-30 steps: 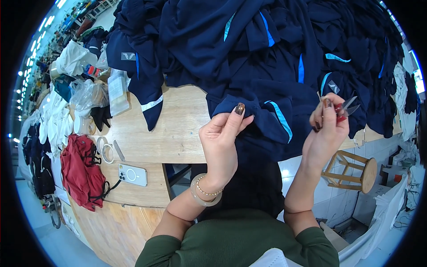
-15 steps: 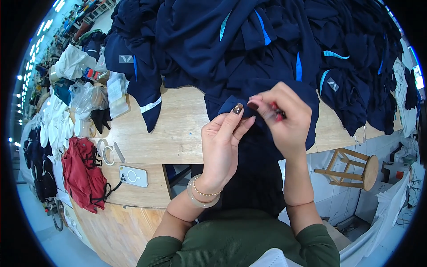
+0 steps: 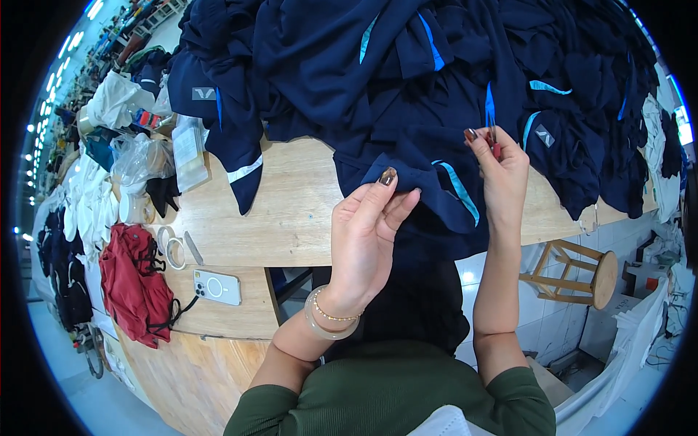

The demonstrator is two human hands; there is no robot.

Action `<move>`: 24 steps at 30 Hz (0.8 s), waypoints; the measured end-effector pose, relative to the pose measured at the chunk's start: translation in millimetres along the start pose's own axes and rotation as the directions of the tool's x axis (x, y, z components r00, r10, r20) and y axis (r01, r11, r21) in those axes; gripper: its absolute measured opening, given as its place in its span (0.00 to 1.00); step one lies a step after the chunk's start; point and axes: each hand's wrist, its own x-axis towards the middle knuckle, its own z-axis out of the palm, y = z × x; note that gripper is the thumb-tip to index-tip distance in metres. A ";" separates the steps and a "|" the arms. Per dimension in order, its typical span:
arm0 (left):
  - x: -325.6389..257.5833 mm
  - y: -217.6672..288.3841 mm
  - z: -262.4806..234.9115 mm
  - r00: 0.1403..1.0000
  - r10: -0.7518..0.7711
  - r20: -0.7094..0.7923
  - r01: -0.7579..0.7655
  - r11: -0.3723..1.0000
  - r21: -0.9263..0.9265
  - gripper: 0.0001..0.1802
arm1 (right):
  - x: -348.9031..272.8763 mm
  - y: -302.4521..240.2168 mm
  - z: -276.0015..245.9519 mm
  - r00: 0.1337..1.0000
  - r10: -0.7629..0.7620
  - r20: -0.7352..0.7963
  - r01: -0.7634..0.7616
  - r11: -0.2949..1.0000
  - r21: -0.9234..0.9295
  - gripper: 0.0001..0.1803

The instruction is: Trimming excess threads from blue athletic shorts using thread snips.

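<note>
Two bare hands are seen, well apart, in the head view. By the left hand [image 3: 367, 236], near the dial's centre, the edge of a dark navy cloth garment [image 3: 423, 195] is pinched between thumb and fingers; the garment is spread towards two o'clock, its curved turquoise strip [image 3: 459, 190] exposed, on a pale wood-grained table [image 3: 291, 211]. By the right hand [image 3: 502, 171], at about half past two, small red-handled metal snips [image 3: 496, 150] are gripped, blades pointed towards twelve.

The right hand has just been drawn away from the left fingertips, while the left pinch has been kept in place. The turquoise strip has thus been uncovered, and the pinched edge is now held steady by one hand alone, apart from the blades.

Beneath the left thumb, the cloth is hidden; whether any loose thread is there cannot be made out. Whether the blades are closed cannot be told. Towards twelve, the garment is hard to separate from a large heap of navy garments [image 3: 320, 87], cut off by the upper edge.
</note>
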 end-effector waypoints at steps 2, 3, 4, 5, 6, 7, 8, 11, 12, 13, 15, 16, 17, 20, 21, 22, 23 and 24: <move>-1.2 0.7 0.6 1.000 0.010 0.015 -0.010 1.000 -0.010 0.10 | -0.8 9.4 -12.6 0.997 0.058 -0.060 -0.065 0.989 -0.136 0.09; -1.5 1.1 0.3 1.000 0.010 0.014 -0.010 1.000 -0.011 0.10 | -0.7 10.7 -20.2 0.988 0.146 -0.055 -0.155 0.959 -0.236 0.10; -1.6 1.5 0.1 0.999 0.012 0.032 -0.011 1.000 -0.021 0.10 | -2.8 12.3 -23.4 0.988 0.146 -0.055 -0.155 0.959 -0.237 0.10; -1.5 1.8 -0.8 0.999 0.015 0.047 -0.013 0.999 -0.029 0.10 | -5.4 11.5 -24.0 0.987 0.141 -0.073 -0.155 0.957 -0.247 0.09; -1.7 2.0 -1.0 0.999 0.016 0.045 -0.014 0.999 -0.029 0.10 | -8.6 10.1 -24.5 0.987 0.136 -0.091 -0.155 0.954 -0.257 0.09; -2.0 2.3 -0.8 0.999 0.009 0.047 -0.007 0.999 -0.042 0.10 | -13.1 7.1 -23.5 0.989 0.121 -0.090 -0.135 0.978 -0.161 0.10; -2.4 2.4 -0.6 0.999 0.001 0.049 0.002 0.998 -0.056 0.10 | -18.4 1.9 -24.2 0.988 0.122 -0.089 -0.136 0.977 -0.163 0.10; -1.6 2.2 -0.7 0.998 0.004 0.063 0.000 0.998 -0.063 0.11 | -34.7 -18.4 -24.3 0.993 -0.107 -0.039 0.105 0.993 -0.045 0.10; -1.3 2.1 -1.1 0.998 0.004 0.060 0.000 0.998 -0.063 0.11 | -38.5 -26.7 -23.2 0.994 -0.105 -0.037 0.104 0.994 -0.044 0.10; -1.0 1.7 -1.6 0.998 0.012 0.066 -0.007 0.997 -0.074 0.11 | -41.6 -35.7 -22.5 0.971 -0.234 0.044 0.238 0.959 -0.155 0.11; -1.1 1.7 -1.9 0.997 0.019 0.074 -0.013 0.996 -0.084 0.11 | -47.0 -49.1 -16.4 0.924 -0.349 0.153 0.378 0.895 -0.238 0.17; -1.8 2.4 -1.5 0.997 0.014 0.070 -0.008 0.996 -0.093 0.11 | -49.5 -54.5 -11.5 0.915 -0.364 0.176 0.401 0.868 -0.292 0.16; -2.3 2.4 0.0 0.998 0.008 0.070 -0.001 0.995 -0.103 0.11 | -49.7 -52.1 -9.0 0.903 -0.393 0.176 0.429 0.850 -0.305 0.15; -4.2 2.2 2.2 0.998 -0.017 0.068 0.025 0.994 -0.109 0.11 | -49.6 -44.2 -1.7 0.887 -0.437 0.147 0.461 0.830 -0.314 0.14; -4.4 2.3 2.3 0.998 -0.015 0.066 0.022 0.994 -0.109 0.11 | -49.5 -43.1 0.9 0.885 -0.451 0.119 0.464 0.829 -0.311 0.14; -4.5 2.2 2.5 0.998 -0.014 0.065 0.021 0.994 -0.108 0.11 | -49.4 -42.9 3.1 0.884 -0.451 0.120 0.465 0.830 -0.308 0.14; -4.5 2.2 3.2 0.998 -0.016 0.065 0.023 0.994 -0.109 0.11 | -49.4 -43.4 4.5 0.885 -0.454 0.102 0.462 0.828 -0.319 0.15; -4.6 2.3 3.6 0.998 -0.016 0.066 0.024 0.994 -0.109 0.11 | -49.4 -43.7 5.8 0.885 -0.457 0.085 0.458 0.825 -0.331 0.15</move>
